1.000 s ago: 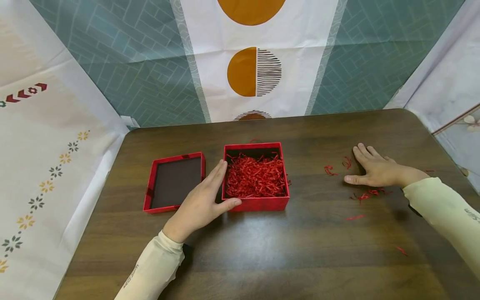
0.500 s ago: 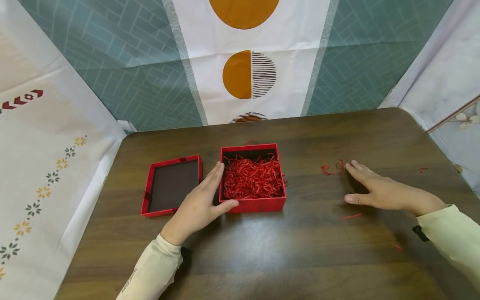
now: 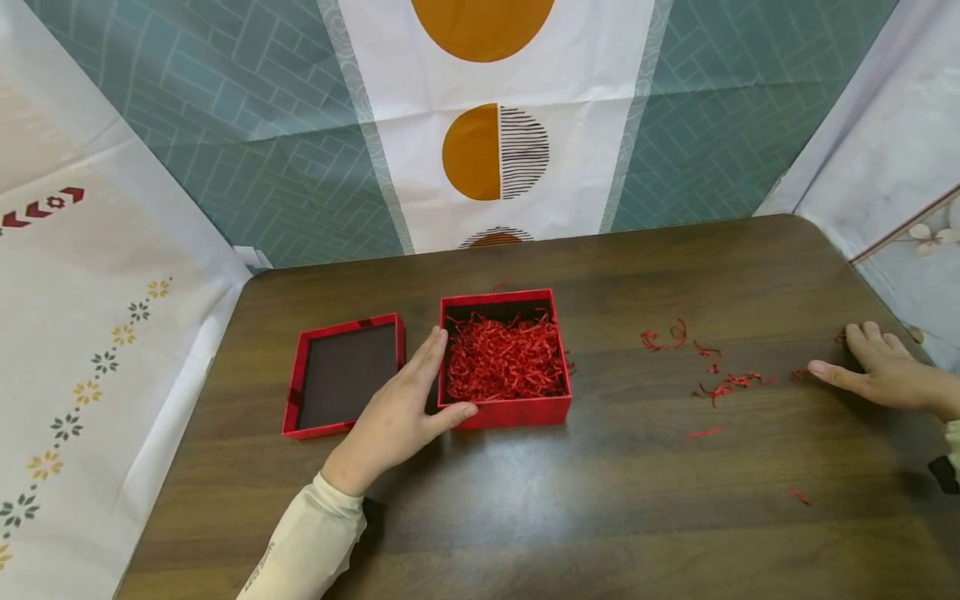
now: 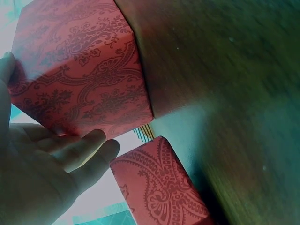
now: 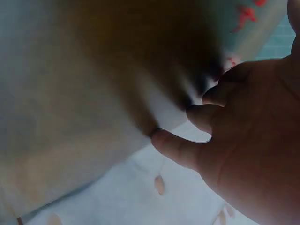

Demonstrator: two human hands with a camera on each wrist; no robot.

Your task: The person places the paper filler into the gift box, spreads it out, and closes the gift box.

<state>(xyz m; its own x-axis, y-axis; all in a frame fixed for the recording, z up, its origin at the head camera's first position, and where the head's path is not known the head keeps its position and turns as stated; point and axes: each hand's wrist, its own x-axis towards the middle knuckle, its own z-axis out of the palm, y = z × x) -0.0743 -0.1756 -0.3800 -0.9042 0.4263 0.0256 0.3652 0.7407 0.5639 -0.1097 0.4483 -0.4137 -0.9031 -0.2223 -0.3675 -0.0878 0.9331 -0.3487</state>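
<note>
A red box (image 3: 517,413) stands open-topped near the middle of the table, filled with red shredded paper (image 3: 506,358). My left hand (image 3: 393,417) rests against it, straight fingers along the left side and thumb at the front corner. The left wrist view shows the patterned outer wall of the box (image 4: 79,75) beside these fingers. Far to the right, my right hand (image 3: 888,371) lies low at the table with fingers extended. Bits of red paper (image 3: 801,374) peek out by its thumb and fingertips. In the right wrist view, the fingertips touch the table surface.
Left of the box lies its red lid (image 3: 341,375), dark inside facing up. Loose shreds (image 3: 727,385) are scattered between box and right hand, with a curled strand (image 3: 663,337) behind them. Single strips (image 3: 705,432) lie nearer the front. A patterned cloth (image 3: 300,167) hangs behind the table.
My right hand first drew back toward me, then moved right to near the table's right edge, uncovering shreds on the wood. My left hand stays at the box.
</note>
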